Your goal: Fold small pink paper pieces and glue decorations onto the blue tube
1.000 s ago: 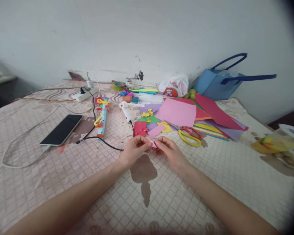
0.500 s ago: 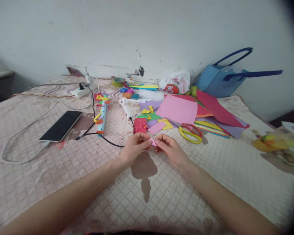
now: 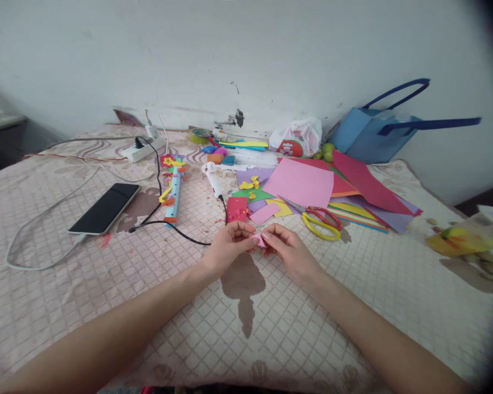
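Left hand [image 3: 230,247]: pinching the pink scrap's [image 3: 261,241] left end.
Pink scrap: held between both hands, over the tablecloth [image 3: 285,328]; barely moved from a second ago, so shaping seems unfinished.
Right hand [image 3: 290,249]: pinching its right end.

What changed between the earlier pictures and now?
Nothing was visibly moved, taken up or let go; only the camera's view shifted slightly. The left hand and right hand still pinch the small pink piece between them. The phone, glue gun and scissors stayed put.

Black phone [image 3: 105,209], blue bag [image 3: 359,135], power strip [image 3: 143,152]
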Tool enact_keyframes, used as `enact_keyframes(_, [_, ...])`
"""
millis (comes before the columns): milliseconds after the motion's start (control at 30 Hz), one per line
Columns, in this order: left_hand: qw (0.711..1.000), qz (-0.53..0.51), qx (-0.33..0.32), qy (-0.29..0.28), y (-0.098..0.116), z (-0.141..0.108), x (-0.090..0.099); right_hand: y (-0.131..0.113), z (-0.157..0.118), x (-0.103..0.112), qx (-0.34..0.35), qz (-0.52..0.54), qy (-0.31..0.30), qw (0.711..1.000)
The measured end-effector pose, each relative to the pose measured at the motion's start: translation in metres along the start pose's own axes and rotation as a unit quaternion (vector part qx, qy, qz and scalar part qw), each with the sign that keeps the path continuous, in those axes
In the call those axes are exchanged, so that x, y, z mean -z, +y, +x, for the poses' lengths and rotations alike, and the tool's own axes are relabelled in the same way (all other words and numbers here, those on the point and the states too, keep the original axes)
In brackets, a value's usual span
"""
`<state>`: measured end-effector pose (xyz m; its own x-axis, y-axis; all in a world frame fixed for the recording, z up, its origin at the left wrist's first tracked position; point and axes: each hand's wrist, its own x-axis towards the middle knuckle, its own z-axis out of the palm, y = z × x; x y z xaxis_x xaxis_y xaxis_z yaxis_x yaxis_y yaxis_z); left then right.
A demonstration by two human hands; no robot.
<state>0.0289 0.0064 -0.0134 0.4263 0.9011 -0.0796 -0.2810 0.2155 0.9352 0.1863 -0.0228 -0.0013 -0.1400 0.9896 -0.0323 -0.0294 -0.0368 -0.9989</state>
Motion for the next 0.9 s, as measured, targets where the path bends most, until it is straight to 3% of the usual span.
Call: enact_keyframes(900, [1.0,0.005,0.002,-0.001,-0.0007,-0.0009,-0.0001,-0.0022,-0.0011,0.0011,0.017,-0.036,-0.022,0.999])
